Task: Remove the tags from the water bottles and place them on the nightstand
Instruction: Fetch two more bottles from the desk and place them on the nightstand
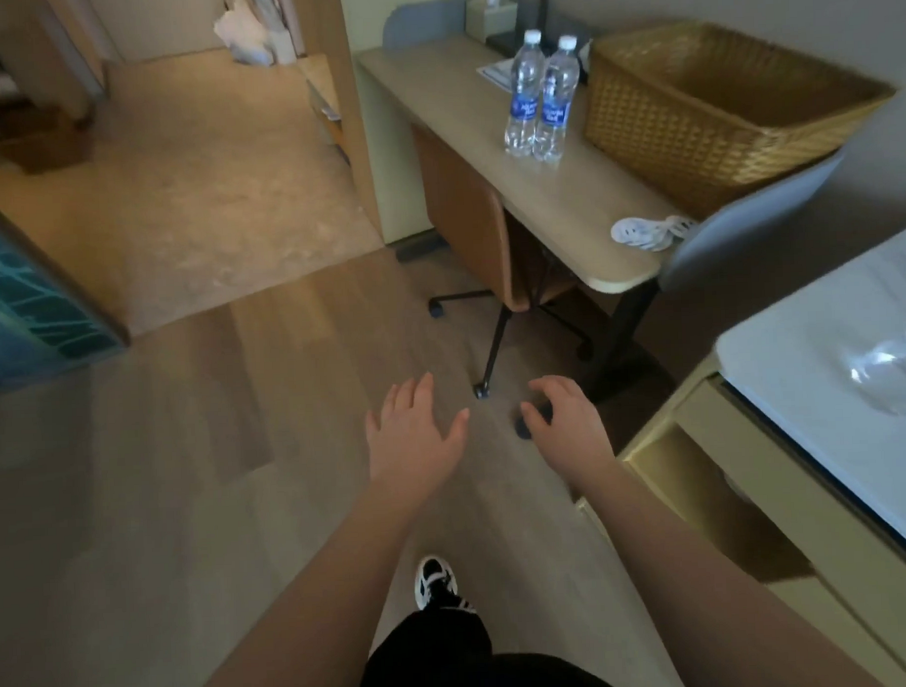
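- Neither hand holds anything. Left hand (418, 432) reaches forward over the floor, fingers straight and spread, palm down.
- Right hand (566, 421) also out front, fingers loosely curled downward, nothing in its grasp.
- Both hands hang in mid-air above the wood floor (249, 453), well apart from the desk.
- Two water bottles (537, 98) stand upright on the desk (554, 201), touching side by side, white caps, blue labels. Whether tags are on them cannot be told at this size.
- Woven basket (715, 113) sits just beside the bottles, to their right, on the same desk.
- Small heap of white round pieces (647, 232) lies near the desk's near end; what they are is unclear.
- Tissue box (491, 18) at the far end of the desk, by the wall; a flat paper (495, 74) lies behind the bottles.
- Tan chair (467, 224) on black wheeled legs is tucked under the desk.
- White bed (852, 360) at the right edge, with a clear, blurred object on it.
- Below the arms: dark trousers and one black-and-white shoe (436, 583) on the floor.
- Carpeted area (204, 187) lies beyond the wood floor, upper left.
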Demonstrator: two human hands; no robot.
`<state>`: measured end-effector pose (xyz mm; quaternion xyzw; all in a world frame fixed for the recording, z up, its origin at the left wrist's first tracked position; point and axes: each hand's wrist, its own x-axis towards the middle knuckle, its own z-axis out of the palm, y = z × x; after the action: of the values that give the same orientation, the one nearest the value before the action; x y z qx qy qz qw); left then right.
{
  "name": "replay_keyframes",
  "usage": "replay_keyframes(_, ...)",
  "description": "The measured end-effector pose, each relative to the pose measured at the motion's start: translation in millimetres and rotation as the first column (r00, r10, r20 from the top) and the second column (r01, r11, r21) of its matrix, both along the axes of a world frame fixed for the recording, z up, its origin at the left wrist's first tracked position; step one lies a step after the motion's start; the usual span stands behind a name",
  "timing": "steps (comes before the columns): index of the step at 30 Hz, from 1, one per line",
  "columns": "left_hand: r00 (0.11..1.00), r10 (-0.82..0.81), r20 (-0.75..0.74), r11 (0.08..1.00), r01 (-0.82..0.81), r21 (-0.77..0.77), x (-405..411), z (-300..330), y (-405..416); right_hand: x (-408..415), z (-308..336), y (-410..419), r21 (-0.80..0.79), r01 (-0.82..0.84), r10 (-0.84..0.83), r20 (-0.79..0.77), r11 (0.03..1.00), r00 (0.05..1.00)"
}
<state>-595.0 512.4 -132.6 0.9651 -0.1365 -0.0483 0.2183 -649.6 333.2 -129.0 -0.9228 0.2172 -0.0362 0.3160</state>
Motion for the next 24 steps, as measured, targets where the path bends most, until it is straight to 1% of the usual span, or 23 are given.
replay_keyframes(4, 0.999, -0.029, 0.019, 1.0, 0.029, -0.001, 108.5, 18.8, -11.8, 105.9, 26.5, -10.1, 0.014, 0.031, -0.031, 0.008, 0.999, 0.999)
replay_keyframes(9, 0.996, -0.081, 0.022, 0.996, 0.082, -0.033, 199.5, 29.9, -35.4, 185.7, 40.1, -30.3, 0.027, 0.062, -0.063, 0.032, 0.998, 0.997)
replay_keyframes(17, 0.983, -0.179, 0.037, 0.982, 0.181, -0.058, 320.4, 28.3, -90.6, 291.1, 28.2, -86.6, 0.041, 0.169, -0.172, 0.098, 0.985, 0.98)
replay_keyframes(20, 0.972, -0.225, 0.073, 0.971, 0.23, -0.068, 371.9, 23.3, -121.9, 337.4, 20.5, -112.0, 0.051, 0.213, -0.218, 0.138, 0.976, 0.966)
replay_keyframes(24, 0.945, -0.325, 0.047, 0.943, 0.327, -0.057, 446.1, 17.9, -174.3, 398.0, 14.4, -156.5, 0.065, 0.306, -0.313, 0.168, 0.95, 0.935)
